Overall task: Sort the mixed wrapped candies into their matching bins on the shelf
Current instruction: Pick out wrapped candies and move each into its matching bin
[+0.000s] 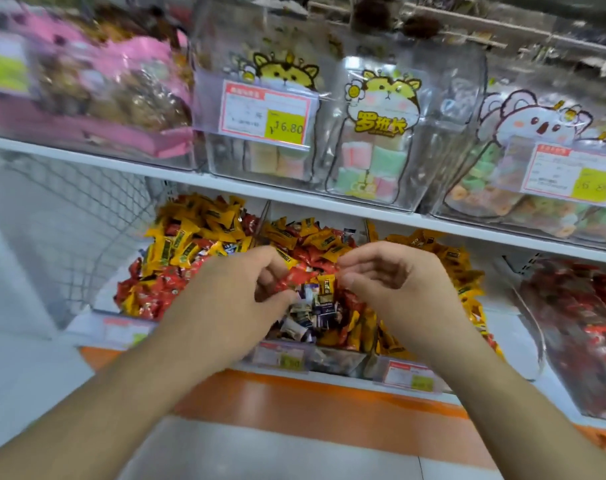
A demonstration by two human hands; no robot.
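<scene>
Between two hands (232,292) (395,282), perhaps one red candy (296,277)

Glossy crinkled foil-like wrappers on red candies (156,289) and yellow candies (190,237). Clear smooth plastic bins (332,362), also upper clear plastic boxes (370,140) with printed stickers. Paper price tags (265,114) behind shiny sleeves. Smooth white painted shelf (87,154). Thin wire mesh (87,209), metal.

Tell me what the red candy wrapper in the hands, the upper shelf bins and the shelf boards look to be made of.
Red candy wrapper: thin glossy plastic or foil film, judging by its crinkles and shine. Upper bins: clear rigid plastic, probably acrylic; contents show through and the walls glare. Shelf boards: smooth white, likely painted metal, though the look leaves that open.
</scene>
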